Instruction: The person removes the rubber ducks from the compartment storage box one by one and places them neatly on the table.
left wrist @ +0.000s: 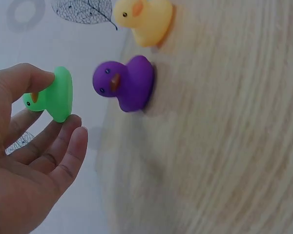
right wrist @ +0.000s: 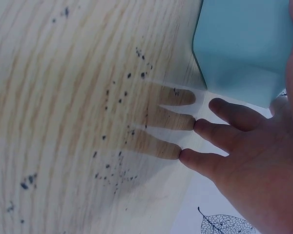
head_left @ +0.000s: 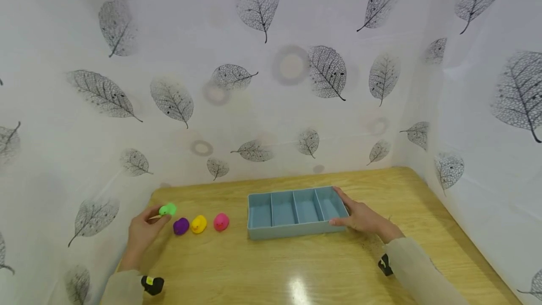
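My left hand pinches a green rubber duck between thumb and fingertips, raised above the table at the left. Just right of that hand sits a purple rubber duck, then a yellow one and a pink one in a loose row. A blue-grey divider box with several bare compartments stands right of the ducks. At its right end my right hand grips it, thumb at the front wall and a finger at the back corner. In the right wrist view, the other fingers spread near the tabletop.
The wooden table has a back edge against a white curtain printed with leaves, which also hangs at both sides. Dark specks mark the tabletop by the right hand. A black strap device is on the left wrist.
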{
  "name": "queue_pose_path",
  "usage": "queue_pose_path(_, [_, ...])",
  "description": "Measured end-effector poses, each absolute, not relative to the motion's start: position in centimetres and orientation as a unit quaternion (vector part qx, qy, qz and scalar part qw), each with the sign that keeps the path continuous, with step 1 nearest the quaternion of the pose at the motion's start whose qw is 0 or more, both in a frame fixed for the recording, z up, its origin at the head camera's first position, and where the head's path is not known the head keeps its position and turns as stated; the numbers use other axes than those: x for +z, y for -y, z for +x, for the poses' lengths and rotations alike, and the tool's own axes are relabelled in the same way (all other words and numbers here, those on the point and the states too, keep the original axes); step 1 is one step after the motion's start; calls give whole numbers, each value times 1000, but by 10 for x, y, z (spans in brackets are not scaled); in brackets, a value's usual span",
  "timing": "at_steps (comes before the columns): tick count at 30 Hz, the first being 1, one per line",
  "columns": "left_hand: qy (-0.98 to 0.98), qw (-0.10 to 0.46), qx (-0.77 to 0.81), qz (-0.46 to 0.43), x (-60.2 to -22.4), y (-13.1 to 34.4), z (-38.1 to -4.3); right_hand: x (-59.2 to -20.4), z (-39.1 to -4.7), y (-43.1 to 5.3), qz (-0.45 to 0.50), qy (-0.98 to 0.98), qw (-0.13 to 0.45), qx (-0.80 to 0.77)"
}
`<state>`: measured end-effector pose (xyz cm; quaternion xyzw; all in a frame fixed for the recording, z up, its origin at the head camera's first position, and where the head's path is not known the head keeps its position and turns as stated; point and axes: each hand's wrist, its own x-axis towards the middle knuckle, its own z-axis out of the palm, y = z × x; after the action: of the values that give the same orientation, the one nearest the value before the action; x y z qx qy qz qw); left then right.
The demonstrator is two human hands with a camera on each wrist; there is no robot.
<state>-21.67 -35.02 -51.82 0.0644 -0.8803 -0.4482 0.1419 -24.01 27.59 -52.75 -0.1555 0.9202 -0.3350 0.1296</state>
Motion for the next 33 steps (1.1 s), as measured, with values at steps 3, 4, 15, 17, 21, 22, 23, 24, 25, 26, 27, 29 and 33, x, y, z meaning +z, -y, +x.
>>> queue_pose_path(3, [883,120,-447,78,-519,354,-213,-529,-241,-276,-155,-921,127,-334])
queue_pose_path(4, [884,114,-445,84,-521,355,-211,-529,-241,-276,-154,-921,127,-334])
queue_pose_path(15, [883,63,-438,153,-535,367,-208,-527,-239,-274,-156,-921,126,-333])
queue_pose_path(17, [880,57,-442,162,-538,368,-207,-527,-239,-274,-158,-922,126,-331])
queue_pose_path(21, [885,51,-436,157,-542,370,-207,-526,-238,-275,-156,-921,125,-334])
queue_pose_path(22, [886,50,-435,154,-542,370,-206,-526,-238,-275,-156,-921,126,-335])
queue_pose_path(23, [887,50,-432,153,-542,370,-207,-526,-238,-275,-156,-920,127,-336])
queue_pose_path(24, [888,49,-431,152,-542,370,-206,-525,-238,-275,-155,-919,128,-338])
queue_pose_path(25, [888,47,-430,153,-542,370,-206,-525,-238,-275,-155,-919,129,-339])
queue_pose_path(26, [890,47,-427,151,-542,369,-206,-525,-238,-275,-156,-918,130,-341])
queue_pose_path(27, [890,42,-428,152,-541,369,-206,-525,-238,-275,-156,-917,130,-342])
queue_pose_path(29, [894,38,-421,150,-540,368,-205,-526,-239,-275,-156,-917,132,-342])
queue_pose_path(33, [905,33,-402,135,-539,367,-205,-526,-239,-275,-156,-919,130,-337])
